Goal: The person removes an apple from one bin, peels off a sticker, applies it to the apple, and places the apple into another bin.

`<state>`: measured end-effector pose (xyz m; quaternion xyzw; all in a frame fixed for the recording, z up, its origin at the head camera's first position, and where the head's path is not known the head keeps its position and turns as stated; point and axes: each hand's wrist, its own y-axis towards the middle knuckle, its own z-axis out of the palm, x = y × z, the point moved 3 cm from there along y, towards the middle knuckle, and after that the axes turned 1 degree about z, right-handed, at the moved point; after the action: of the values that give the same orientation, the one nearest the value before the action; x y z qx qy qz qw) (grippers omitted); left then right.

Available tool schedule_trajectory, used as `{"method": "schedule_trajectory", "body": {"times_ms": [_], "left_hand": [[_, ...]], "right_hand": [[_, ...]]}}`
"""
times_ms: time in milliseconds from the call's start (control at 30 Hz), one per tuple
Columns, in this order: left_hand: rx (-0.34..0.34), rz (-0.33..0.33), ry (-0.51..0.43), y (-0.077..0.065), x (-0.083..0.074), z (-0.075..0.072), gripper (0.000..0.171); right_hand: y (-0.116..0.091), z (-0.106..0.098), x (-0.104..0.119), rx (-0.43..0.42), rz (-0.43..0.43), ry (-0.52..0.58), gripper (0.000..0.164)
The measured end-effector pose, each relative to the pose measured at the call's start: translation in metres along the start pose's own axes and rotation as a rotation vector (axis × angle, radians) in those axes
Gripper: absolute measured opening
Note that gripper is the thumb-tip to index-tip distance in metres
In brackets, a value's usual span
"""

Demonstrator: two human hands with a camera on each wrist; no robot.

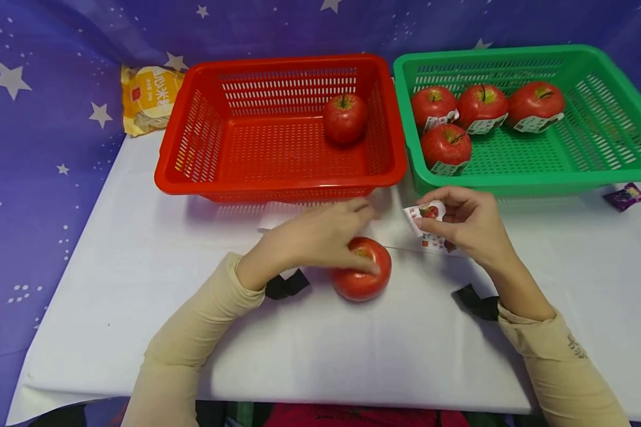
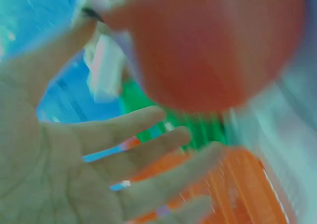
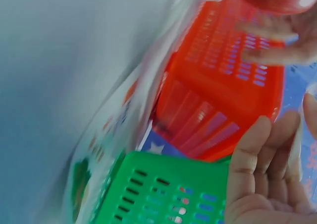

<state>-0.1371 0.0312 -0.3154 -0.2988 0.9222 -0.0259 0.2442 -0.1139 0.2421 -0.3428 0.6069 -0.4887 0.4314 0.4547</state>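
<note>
A red apple [image 1: 360, 284] sits on the white table between the hands. Over it reaches my left hand [image 1: 315, 237], blurred, its thumb across the top of the apple and its other fingers past the far side. Those fingers are straight and spread beside the apple [image 2: 203, 50] in the left wrist view. My right hand [image 1: 472, 228] pinches a white label [image 1: 413, 217] with an apple picture between thumb and fingers. Just under that label shows printed paper [image 1: 432, 244]. The right wrist view has the right hand [image 3: 265, 184] with fingers bent, the label mostly hidden.
Behind stands a red basket [image 1: 283, 185] with one apple [image 1: 345, 121]. The green basket [image 1: 539, 178] at right holds several apples [image 1: 483, 110] with labels. A yellow food packet [image 1: 152, 98] lies far left, a purple wrapped sweet [image 1: 625, 197] right. White paper [image 1: 278, 214] lies before the red basket.
</note>
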Motion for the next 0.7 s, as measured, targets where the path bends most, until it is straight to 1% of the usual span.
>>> {"method": "schedule_trajectory", "body": {"times_ms": [67,133,167,200,267,333,400,467,500,567,633,700], "left_hand": [[0.010,0.048,0.026,-0.007,-0.009,0.005,0.083],[0.011,0.107,0.000,-0.008,-0.012,0.009,0.084],[0.018,0.117,-0.027,-0.006,-0.010,0.009,0.082],[0.017,0.125,-0.058,-0.004,-0.007,0.009,0.075],[0.022,0.134,-0.118,0.003,0.004,0.005,0.059],[0.028,0.106,-0.164,0.008,0.015,0.002,0.045],[0.025,0.089,-0.192,0.011,0.021,0.001,0.038],[0.041,0.064,-0.196,0.012,0.022,0.001,0.039],[0.053,0.061,-0.203,0.012,0.022,0.001,0.039],[0.092,0.043,-0.201,0.012,0.021,0.002,0.045],[0.128,0.005,-0.194,0.011,0.020,0.003,0.050],[0.150,-0.038,-0.191,0.010,0.019,0.003,0.053]], "right_hand": [[-0.001,0.001,0.000,0.007,0.034,0.058,0.023],[-0.002,0.005,0.001,0.034,0.037,0.107,0.024],[-0.003,0.008,0.001,0.053,0.037,0.124,0.024],[-0.004,0.012,0.002,0.079,0.037,0.155,0.025],[-0.007,0.018,0.002,0.117,0.040,0.170,0.026],[-0.009,0.025,0.001,0.135,0.054,0.159,0.024],[-0.010,0.030,0.001,0.130,0.083,0.132,0.022],[-0.011,0.034,0.001,0.097,0.117,0.089,0.020],[-0.011,0.035,0.001,0.072,0.131,0.066,0.019],[-0.010,0.035,0.001,0.031,0.162,0.054,0.018],[-0.010,0.035,0.001,0.002,0.185,0.042,0.017],[-0.010,0.035,0.002,-0.009,0.205,0.040,0.017]]}}
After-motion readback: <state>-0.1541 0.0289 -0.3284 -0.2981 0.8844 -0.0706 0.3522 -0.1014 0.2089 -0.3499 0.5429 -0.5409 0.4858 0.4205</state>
